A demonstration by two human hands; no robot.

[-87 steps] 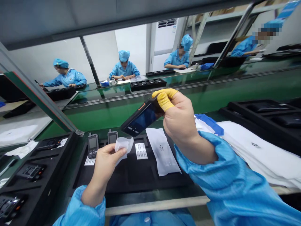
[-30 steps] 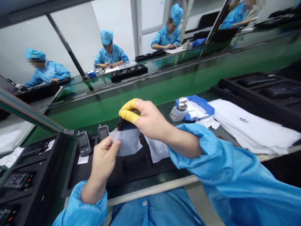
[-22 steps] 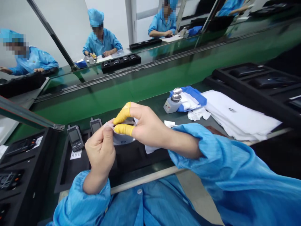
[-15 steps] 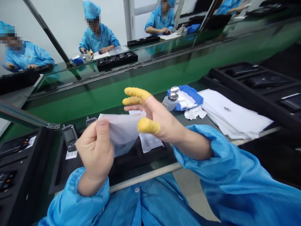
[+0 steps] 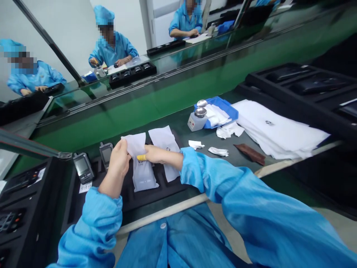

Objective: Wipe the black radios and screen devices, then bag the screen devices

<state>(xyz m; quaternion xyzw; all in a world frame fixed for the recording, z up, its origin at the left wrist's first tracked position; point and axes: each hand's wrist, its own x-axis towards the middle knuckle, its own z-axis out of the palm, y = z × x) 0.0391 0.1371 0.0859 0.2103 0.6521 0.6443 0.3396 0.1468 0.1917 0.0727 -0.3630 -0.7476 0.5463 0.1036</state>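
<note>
My left hand [image 5: 119, 158] pinches the upper left corner of a white translucent bag [image 5: 143, 179] with dark print. Closed on the bag's right side is my right hand [image 5: 154, 154], its thumb in a yellow finger cot; the other fingertips are hidden. The bag hangs over a black foam tray [image 5: 73, 208], and its lower part bulges as if something is inside. A second white bag [image 5: 164, 139] lies in the tray, just beyond my right hand. Left of my left hand, two handheld devices with screens and stubby antennas stand in the tray, a nearer one [image 5: 83, 168] and a farther one [image 5: 106, 153].
A pump bottle [image 5: 197, 120] stands beside a blue bin [image 5: 232, 109] of white wipes. Crumpled wipes [image 5: 219, 151], a brown strip [image 5: 250, 153] and stacked white bags [image 5: 279, 130] lie rightward. Black trays [image 5: 295, 80] flank both sides. Co-workers [image 5: 111, 48] sit across the green line.
My right hand has come down from its open, spread pose and now grips the bag. The bag has lowered over the tray and hangs with its bottom filled out.
</note>
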